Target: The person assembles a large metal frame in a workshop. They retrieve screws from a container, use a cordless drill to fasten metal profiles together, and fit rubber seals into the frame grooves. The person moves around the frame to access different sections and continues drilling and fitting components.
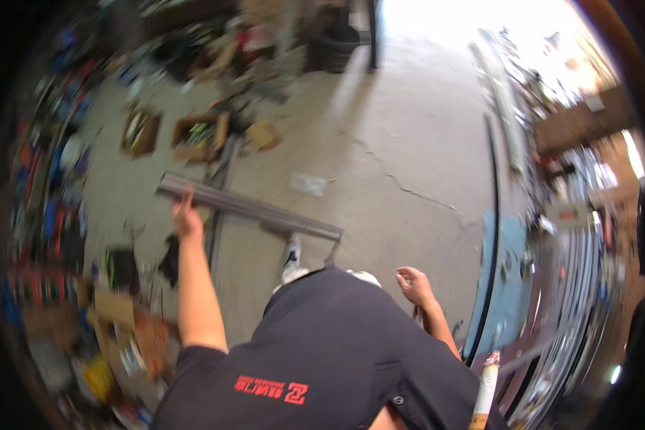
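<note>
A long grey-brown metal profile (258, 208) with lengthwise grooves slants across the view above the floor. My left hand (187, 218) grips it near its left end, arm stretched forward. Its right end reaches out in front of my feet. On the right, my right hand (416, 287) hangs away from the profile with loosely curled fingers, and nothing shows in it. A cigarette (485, 394) with an ashy tip juts into the lower right, close to the camera and touched by neither hand.
Cardboard boxes (199, 137) of small parts stand at the far left. A cluttered shelf (46, 236) lines the left side. A long dark bar (491, 236) runs beside a bench with a blue mat (512, 287) on the right. My shoe (292, 254) is below the profile.
</note>
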`<action>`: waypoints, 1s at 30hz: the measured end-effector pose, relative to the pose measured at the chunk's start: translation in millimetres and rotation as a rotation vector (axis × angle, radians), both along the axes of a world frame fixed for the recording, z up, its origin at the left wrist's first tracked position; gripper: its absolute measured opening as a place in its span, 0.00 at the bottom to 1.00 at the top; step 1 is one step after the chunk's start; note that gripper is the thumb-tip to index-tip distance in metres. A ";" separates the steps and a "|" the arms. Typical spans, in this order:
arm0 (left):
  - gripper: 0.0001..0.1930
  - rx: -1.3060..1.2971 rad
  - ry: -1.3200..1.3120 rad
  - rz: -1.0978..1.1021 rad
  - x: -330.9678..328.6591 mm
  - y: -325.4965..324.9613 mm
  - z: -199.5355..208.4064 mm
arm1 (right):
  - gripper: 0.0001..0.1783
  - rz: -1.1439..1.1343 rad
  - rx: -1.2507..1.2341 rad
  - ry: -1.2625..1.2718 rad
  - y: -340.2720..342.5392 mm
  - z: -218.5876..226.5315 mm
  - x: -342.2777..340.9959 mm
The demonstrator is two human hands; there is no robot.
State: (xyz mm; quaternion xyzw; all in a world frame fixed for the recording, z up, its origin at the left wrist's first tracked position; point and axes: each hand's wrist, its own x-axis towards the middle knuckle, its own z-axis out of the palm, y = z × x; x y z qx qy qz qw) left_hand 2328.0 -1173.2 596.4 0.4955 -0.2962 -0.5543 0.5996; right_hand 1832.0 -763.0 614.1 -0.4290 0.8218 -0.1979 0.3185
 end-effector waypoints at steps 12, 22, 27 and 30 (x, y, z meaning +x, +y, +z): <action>0.25 -0.417 -0.242 -0.820 -251.8 2.3 50.5 | 0.17 -0.054 0.045 -0.044 -44.5 -26.3 1.7; 0.24 -0.359 -0.004 -1.122 -553.4 126.7 187.2 | 0.43 -0.186 -0.213 -0.132 -25.2 -60.4 -122.4; 0.26 -0.385 0.139 -1.358 -635.4 170.0 279.6 | 0.61 -0.308 -0.400 -0.010 42.2 -64.1 -189.9; 0.25 -0.345 0.288 -1.408 -679.4 173.1 306.4 | 0.52 -0.469 -0.515 -0.056 91.0 -46.9 -224.4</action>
